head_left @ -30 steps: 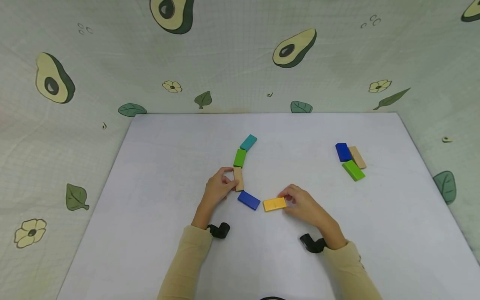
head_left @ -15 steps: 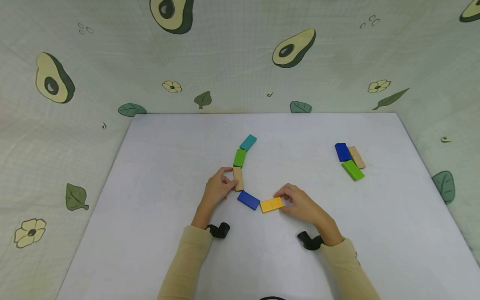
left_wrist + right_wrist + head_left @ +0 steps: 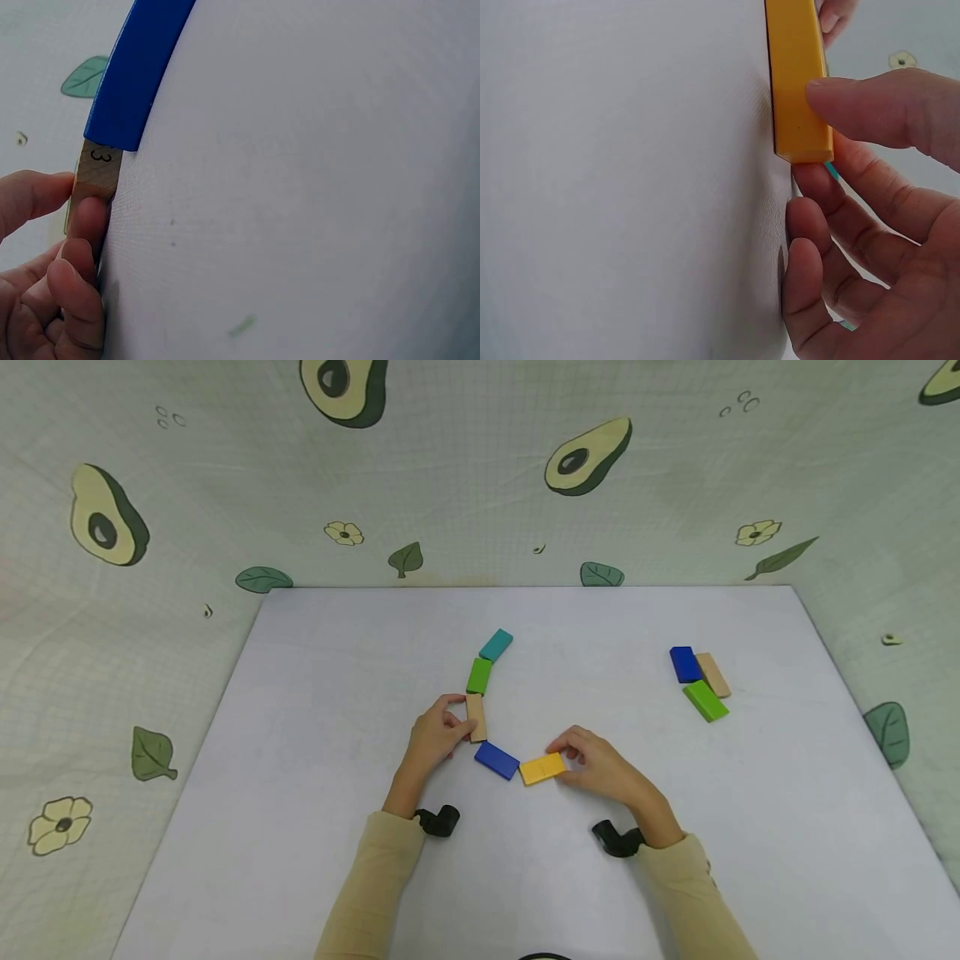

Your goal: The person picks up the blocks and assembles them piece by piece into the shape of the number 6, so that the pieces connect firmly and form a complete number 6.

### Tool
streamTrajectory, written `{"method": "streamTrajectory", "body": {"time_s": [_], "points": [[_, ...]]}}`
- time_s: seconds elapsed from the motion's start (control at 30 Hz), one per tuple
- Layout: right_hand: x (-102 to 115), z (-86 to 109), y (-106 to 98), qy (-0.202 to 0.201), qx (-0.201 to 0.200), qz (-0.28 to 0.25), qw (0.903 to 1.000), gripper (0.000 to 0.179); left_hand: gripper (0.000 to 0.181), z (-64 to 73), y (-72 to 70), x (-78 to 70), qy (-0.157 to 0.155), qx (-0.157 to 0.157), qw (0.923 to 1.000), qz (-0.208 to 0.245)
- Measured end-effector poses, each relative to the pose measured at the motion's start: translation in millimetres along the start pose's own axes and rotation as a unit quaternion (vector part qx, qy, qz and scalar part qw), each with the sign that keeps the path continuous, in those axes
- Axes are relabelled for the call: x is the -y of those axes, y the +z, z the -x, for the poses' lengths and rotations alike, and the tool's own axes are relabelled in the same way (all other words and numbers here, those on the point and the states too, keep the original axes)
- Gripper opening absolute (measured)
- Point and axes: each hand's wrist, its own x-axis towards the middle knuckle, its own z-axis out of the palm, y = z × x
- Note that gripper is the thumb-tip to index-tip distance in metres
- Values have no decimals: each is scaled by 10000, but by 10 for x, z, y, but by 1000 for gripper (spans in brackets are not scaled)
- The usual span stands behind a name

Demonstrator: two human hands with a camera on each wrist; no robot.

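An arc of flat wooden blocks curves across the white table: a teal block (image 3: 497, 645) at the far end, then a green block (image 3: 479, 676), a natural wood block (image 3: 477, 718), a blue block (image 3: 497, 761) and a yellow block (image 3: 542, 769). My left hand (image 3: 436, 729) pinches the natural wood block between thumb and fingers; its end shows a "3" beside the blue block (image 3: 139, 79) in the left wrist view. With thumb and fingers, my right hand (image 3: 597, 765) grips the yellow block's right end. The yellow block's left end meets the blue block's right corner.
To the right on the table (image 3: 337, 643) lie a second blue block (image 3: 686, 664), a second natural wood block (image 3: 713, 675) and a second green block (image 3: 706, 701), touching one another. An avocado-print cloth (image 3: 480, 477) hangs behind the table and at its sides.
My right hand has slid the yellow block a little to the left, up against the blue block, closing a small gap. The left hand stays in place on the natural wood block.
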Motion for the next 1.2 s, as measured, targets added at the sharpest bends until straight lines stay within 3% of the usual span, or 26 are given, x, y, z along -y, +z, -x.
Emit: {"method": "streamTrajectory", "body": {"time_s": [1.2], "points": [[-1, -13, -12, 52, 85, -94, 9999, 31, 48, -1, -5, -11, 76, -12, 10000, 16]]}}
